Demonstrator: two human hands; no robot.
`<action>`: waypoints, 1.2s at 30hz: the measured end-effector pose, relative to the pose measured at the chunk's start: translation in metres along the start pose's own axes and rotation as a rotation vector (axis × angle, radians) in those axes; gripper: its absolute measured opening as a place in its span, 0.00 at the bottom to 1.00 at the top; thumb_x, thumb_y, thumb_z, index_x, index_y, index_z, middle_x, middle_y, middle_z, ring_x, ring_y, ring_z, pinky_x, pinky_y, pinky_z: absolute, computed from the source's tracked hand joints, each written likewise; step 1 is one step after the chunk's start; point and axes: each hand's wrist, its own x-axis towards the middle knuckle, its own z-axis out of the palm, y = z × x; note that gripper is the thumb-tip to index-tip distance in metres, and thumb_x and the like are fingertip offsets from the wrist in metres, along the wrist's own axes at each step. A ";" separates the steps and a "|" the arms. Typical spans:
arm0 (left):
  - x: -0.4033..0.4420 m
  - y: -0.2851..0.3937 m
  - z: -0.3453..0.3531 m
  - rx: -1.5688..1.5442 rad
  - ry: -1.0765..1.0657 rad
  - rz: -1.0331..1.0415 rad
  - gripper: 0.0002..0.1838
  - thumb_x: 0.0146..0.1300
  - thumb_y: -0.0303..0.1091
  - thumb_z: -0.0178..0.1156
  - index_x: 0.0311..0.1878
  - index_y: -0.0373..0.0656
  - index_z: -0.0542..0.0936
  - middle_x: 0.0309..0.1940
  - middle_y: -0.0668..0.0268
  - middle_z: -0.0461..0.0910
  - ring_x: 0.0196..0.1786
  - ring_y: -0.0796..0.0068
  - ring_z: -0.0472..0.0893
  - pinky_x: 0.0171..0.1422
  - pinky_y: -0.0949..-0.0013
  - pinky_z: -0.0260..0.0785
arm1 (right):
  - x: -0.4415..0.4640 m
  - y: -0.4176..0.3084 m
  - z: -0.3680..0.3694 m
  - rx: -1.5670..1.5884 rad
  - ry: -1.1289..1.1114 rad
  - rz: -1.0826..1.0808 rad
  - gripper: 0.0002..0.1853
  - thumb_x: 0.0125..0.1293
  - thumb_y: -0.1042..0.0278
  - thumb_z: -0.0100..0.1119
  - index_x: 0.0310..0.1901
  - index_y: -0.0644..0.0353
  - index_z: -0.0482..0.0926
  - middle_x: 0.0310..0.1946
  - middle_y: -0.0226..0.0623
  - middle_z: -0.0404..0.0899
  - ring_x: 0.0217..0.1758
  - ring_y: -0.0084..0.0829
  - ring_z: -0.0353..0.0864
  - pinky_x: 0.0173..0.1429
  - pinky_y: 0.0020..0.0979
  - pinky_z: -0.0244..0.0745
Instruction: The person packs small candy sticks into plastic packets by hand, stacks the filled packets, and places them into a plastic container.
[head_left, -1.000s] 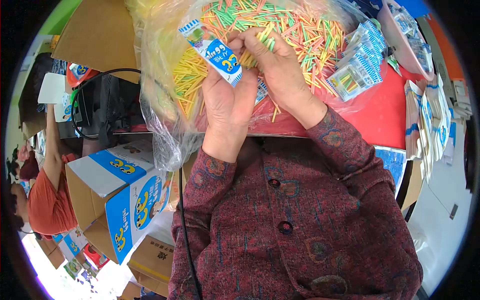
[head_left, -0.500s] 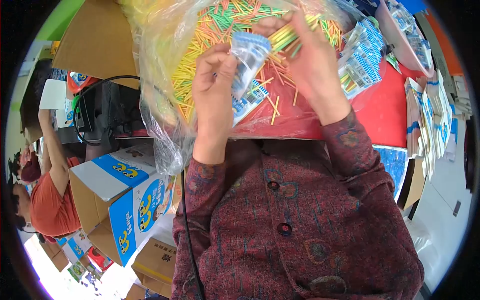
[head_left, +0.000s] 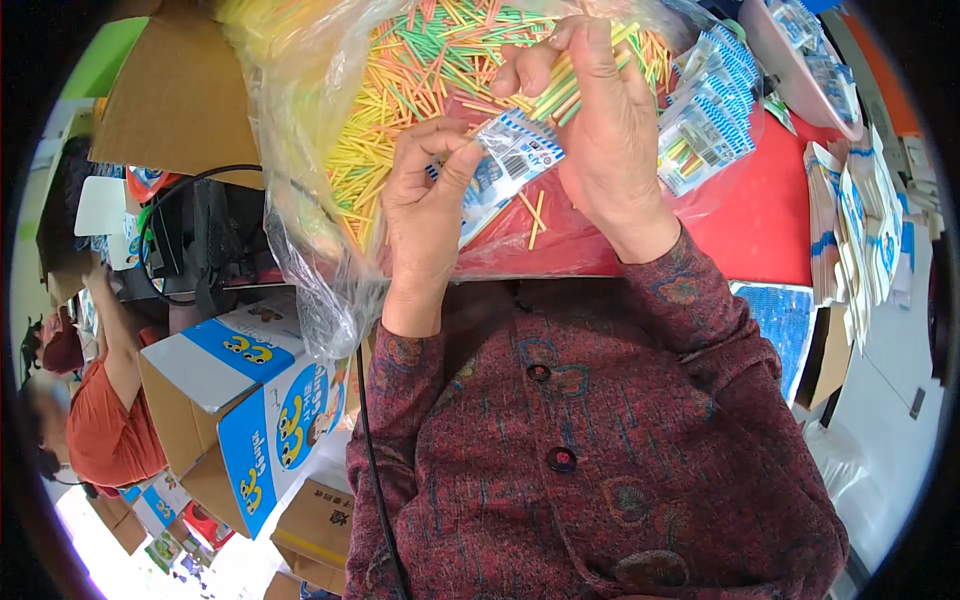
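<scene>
My left hand (head_left: 428,190) pinches the edge of a small blue-and-white plastic packet (head_left: 515,155), which has a barcode. Its striped end points toward the sticks in my right hand. My right hand (head_left: 612,135) is closed around a bunch of thin coloured sticks (head_left: 570,90), mostly yellow and green. Whether the stick ends are inside the packet I cannot tell. Beneath my left hand, part of another blue-and-white packet (head_left: 478,222) shows on the plastic. Behind both hands spreads a heap of loose yellow, green and pink sticks (head_left: 375,135) on clear plastic.
Overlapping packets with sticks inside (head_left: 705,135) lie right of my hands on the red table (head_left: 745,245). Beyond them stand a pink basin (head_left: 760,45) of packets and a stack of folded printed bags (head_left: 860,225). Clear plastic (head_left: 300,120) and printed cartons (head_left: 235,400) are leftward, near a person in orange (head_left: 110,425).
The packet in my left hand has swung from nearly upright to tilted rightward, its barcode now showing. My right hand, still gripping sticks, has come down slightly, closer to the packet.
</scene>
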 end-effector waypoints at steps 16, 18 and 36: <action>-0.004 0.006 0.002 -0.399 0.030 -0.243 0.03 0.62 0.24 0.61 0.38 0.40 0.78 0.47 0.68 0.73 0.47 0.80 0.72 0.53 0.76 0.65 | -0.016 0.024 -0.012 -0.258 -0.109 -0.185 0.17 0.75 0.54 0.41 0.41 0.61 0.68 0.37 0.42 0.78 0.44 0.31 0.78 0.56 0.31 0.71; -0.005 0.005 0.002 -0.349 0.034 -0.199 0.03 0.61 0.24 0.61 0.37 0.40 0.78 0.47 0.68 0.73 0.47 0.80 0.72 0.53 0.76 0.65 | -0.019 0.026 -0.012 -0.246 -0.092 -0.167 0.17 0.75 0.54 0.41 0.41 0.61 0.68 0.40 0.43 0.79 0.46 0.30 0.78 0.57 0.31 0.70; -0.007 0.006 0.016 -0.466 0.185 -0.167 0.03 0.65 0.25 0.58 0.40 0.40 0.75 0.38 0.69 0.76 0.41 0.84 0.73 0.49 0.78 0.67 | -0.013 0.025 -0.031 -0.343 -0.246 0.132 0.24 0.69 0.65 0.55 0.64 0.58 0.65 0.58 0.34 0.73 0.55 0.23 0.73 0.56 0.26 0.71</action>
